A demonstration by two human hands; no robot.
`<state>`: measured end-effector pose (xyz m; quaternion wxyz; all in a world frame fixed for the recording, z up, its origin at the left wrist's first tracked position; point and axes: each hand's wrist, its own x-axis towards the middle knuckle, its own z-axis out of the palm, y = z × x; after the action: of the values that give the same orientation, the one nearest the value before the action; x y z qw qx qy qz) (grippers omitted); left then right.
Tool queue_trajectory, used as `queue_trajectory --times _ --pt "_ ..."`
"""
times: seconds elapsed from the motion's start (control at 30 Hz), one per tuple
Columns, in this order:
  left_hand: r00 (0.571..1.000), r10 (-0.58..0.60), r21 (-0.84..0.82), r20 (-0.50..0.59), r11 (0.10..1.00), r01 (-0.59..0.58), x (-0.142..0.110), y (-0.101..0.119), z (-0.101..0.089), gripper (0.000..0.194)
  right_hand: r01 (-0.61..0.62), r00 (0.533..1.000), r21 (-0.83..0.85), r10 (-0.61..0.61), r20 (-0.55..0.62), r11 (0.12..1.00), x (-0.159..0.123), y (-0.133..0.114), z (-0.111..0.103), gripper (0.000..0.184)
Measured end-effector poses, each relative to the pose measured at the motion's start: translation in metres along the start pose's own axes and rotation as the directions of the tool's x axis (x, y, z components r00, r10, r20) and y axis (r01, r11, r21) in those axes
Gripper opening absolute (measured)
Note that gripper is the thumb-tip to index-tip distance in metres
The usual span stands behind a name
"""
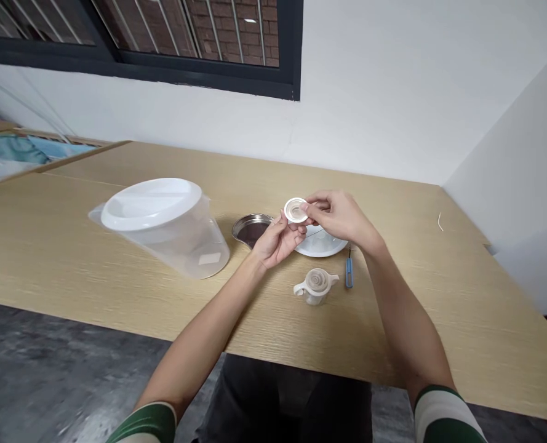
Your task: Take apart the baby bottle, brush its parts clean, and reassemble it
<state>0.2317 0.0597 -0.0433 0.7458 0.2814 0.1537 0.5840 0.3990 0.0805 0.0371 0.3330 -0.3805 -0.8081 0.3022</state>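
Observation:
A small round white ring with a clear middle [295, 210] is held up above the wooden table [439, 295] by both hands. My left hand [279, 240] grips it from below with curled fingers. My right hand [335, 215] pinches its right edge from above. Under my hands lies a white round lid [322, 246]. In front of it stands a small clear part with two side tabs [316, 285]. A thin blue tool [349, 273] lies just to its right.
A clear plastic jug with a white lid [162, 224] lies tilted at the left. A round steel dish [251, 227] sits beside my left hand. A small white scrap [440, 221] lies far right. A white wall and dark window frame stand behind the table.

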Motion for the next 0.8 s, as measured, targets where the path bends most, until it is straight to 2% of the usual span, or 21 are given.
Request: queue_trajectory --times 0.13,0.33,0.43,0.53,0.6,0.7,0.8 --pt "0.999 0.009 -0.008 0.044 1.0 -0.009 0.0 -0.004 -0.001 0.014 -0.005 0.999 -0.065 0.008 0.04 0.998 -0.004 -0.002 -0.007 0.03" --pt "0.997 0.068 0.013 0.034 0.998 -0.069 0.007 -0.011 -0.012 0.021 0.02 0.999 -0.274 -0.028 -0.025 0.962 -0.001 0.003 0.006 0.016" --pt "0.997 0.079 0.05 -0.001 0.996 -0.079 0.007 -0.01 -0.01 0.02 0.022 0.998 -0.281 -0.039 -0.058 0.959 -0.002 0.002 0.006 0.015" --pt "0.996 0.083 0.078 -0.031 0.994 -0.081 0.004 -0.008 -0.004 0.023 0.024 1.0 -0.127 -0.025 -0.009 0.992 -0.006 -0.002 -0.002 0.025" --pt "0.996 0.092 0.102 -0.007 0.991 -0.091 0.002 -0.007 0.0 0.027 0.044 0.999 -0.066 -0.043 0.018 0.997 -0.01 -0.007 -0.008 0.038" --pt "0.995 0.096 0.136 0.041 0.986 -0.101 -0.001 -0.01 0.001 0.032 0.103 0.994 -0.18 -0.094 0.056 0.978 -0.017 -0.014 -0.01 0.052" --pt "0.995 0.091 0.149 0.047 0.984 -0.098 -0.003 -0.013 -0.001 0.033 0.147 0.987 -0.324 -0.115 0.116 0.934 -0.021 -0.024 -0.006 0.048"
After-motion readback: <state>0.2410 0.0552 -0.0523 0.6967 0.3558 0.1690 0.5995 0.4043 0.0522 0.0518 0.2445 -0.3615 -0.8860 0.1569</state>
